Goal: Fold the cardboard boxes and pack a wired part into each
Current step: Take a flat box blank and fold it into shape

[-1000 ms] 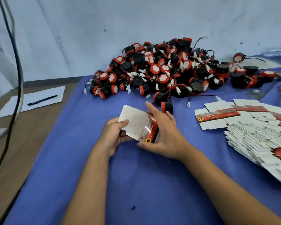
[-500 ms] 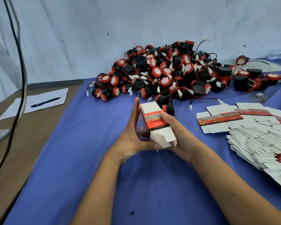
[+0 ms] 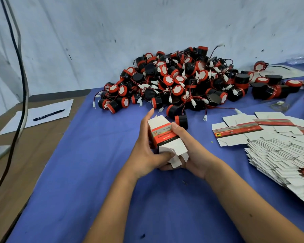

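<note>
A small white carton (image 3: 162,135) with a red and black band stands half-formed between both hands above the blue cloth (image 3: 88,172), its lower flaps hanging loose. The left hand (image 3: 146,151) wraps its side, thumb across the flaps; the right hand (image 3: 191,149) cups the other side, thumb on the band. Behind lies a heap of red-and-black wired parts (image 3: 182,83), probably buzzers. Flat carton blanks (image 3: 277,151) fan out to the right

Both hands close together, left hand (image 3: 146,151) and right hand (image 3: 191,151) curled inward, forearms converging.
</note>
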The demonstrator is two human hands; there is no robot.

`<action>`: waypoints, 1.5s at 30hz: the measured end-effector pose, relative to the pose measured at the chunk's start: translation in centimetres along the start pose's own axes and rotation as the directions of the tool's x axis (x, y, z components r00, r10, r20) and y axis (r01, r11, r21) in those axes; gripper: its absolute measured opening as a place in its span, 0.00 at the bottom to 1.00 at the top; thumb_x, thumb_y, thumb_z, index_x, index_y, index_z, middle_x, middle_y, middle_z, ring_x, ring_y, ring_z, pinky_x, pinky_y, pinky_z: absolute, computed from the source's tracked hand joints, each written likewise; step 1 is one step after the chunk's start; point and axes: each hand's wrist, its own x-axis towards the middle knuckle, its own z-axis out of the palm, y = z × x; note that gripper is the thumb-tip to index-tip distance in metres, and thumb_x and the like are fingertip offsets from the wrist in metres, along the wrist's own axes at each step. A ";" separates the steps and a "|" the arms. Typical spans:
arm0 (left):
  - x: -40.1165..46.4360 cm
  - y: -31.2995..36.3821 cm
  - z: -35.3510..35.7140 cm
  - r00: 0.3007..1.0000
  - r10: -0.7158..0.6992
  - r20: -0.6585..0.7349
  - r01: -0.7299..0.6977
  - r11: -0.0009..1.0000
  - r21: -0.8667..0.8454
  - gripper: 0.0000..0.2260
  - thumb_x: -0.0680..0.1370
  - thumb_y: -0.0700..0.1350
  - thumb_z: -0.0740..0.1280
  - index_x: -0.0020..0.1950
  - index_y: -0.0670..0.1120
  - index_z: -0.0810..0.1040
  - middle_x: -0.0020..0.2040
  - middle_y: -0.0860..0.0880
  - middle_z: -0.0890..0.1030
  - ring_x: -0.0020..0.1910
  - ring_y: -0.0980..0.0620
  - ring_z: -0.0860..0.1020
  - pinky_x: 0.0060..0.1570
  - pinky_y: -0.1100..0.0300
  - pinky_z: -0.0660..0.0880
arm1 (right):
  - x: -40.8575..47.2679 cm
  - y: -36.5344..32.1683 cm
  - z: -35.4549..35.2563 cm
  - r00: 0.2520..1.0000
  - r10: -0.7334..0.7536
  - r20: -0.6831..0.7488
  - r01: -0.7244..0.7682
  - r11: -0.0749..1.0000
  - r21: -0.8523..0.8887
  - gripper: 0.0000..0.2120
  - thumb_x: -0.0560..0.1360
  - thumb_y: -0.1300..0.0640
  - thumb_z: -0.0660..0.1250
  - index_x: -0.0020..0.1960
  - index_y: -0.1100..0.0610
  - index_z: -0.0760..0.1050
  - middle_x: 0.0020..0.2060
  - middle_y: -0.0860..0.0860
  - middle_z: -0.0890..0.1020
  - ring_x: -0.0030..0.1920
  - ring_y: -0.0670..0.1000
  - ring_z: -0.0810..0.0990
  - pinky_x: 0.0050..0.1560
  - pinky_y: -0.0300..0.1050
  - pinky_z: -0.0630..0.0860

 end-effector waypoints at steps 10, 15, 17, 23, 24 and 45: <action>0.9 -0.6 0.0 0.971 -0.085 -0.222 0.028 0.968 -0.249 0.45 0.74 0.48 0.77 0.79 0.73 0.52 0.65 0.61 0.81 0.65 0.53 0.81 0.62 0.52 0.80 | 0.6 0.8 0.1 0.993 -0.080 0.084 0.073 0.994 0.081 0.35 0.79 0.26 0.49 0.75 0.46 0.72 0.69 0.54 0.79 0.69 0.59 0.77 0.66 0.66 0.75; 0.9 -0.2 -0.1 0.906 -0.367 -0.211 0.160 0.759 -0.631 0.31 0.75 0.56 0.72 0.76 0.61 0.66 0.68 0.38 0.79 0.62 0.40 0.83 0.56 0.40 0.83 | 0.9 1.4 0.0 0.977 -0.177 0.118 0.168 0.982 0.088 0.27 0.79 0.41 0.66 0.77 0.43 0.68 0.72 0.49 0.75 0.63 0.58 0.80 0.50 0.52 0.80; 0.9 0.1 0.6 0.909 -0.379 -0.174 0.189 0.746 -0.639 0.30 0.74 0.58 0.69 0.75 0.58 0.67 0.62 0.37 0.82 0.58 0.40 0.84 0.56 0.41 0.82 | 1.1 1.7 0.0 0.972 -0.223 0.074 0.223 0.975 0.011 0.25 0.79 0.47 0.68 0.75 0.42 0.69 0.70 0.51 0.77 0.58 0.56 0.80 0.43 0.47 0.78; 1.0 0.0 1.6 0.946 -0.324 -0.012 0.204 0.623 -0.755 0.29 0.73 0.45 0.77 0.72 0.54 0.74 0.68 0.45 0.80 0.59 0.44 0.82 0.49 0.49 0.82 | 1.4 2.1 0.1 0.915 -0.323 -0.241 0.267 0.934 -0.238 0.14 0.70 0.48 0.78 0.55 0.46 0.81 0.48 0.50 0.85 0.37 0.49 0.79 0.34 0.44 0.75; 1.0 0.1 1.3 0.951 -0.307 0.023 0.200 0.558 -0.805 0.32 0.70 0.48 0.79 0.72 0.52 0.74 0.65 0.45 0.81 0.57 0.44 0.83 0.48 0.49 0.82 | 1.4 2.2 0.2 0.909 -0.341 -0.241 0.265 0.916 -0.300 0.12 0.70 0.47 0.77 0.51 0.48 0.80 0.43 0.49 0.85 0.33 0.48 0.78 0.33 0.42 0.74; 1.1 0.3 2.4 0.859 -0.494 -0.135 0.271 0.663 -0.698 0.42 0.67 0.74 0.67 0.73 0.50 0.74 0.65 0.32 0.80 0.53 0.34 0.82 0.35 0.53 0.78 | 1.5 3.3 2.0 0.891 -0.403 -0.210 0.330 0.891 -0.311 0.26 0.74 0.52 0.74 0.68 0.44 0.67 0.49 0.50 0.84 0.33 0.63 0.83 0.30 0.54 0.81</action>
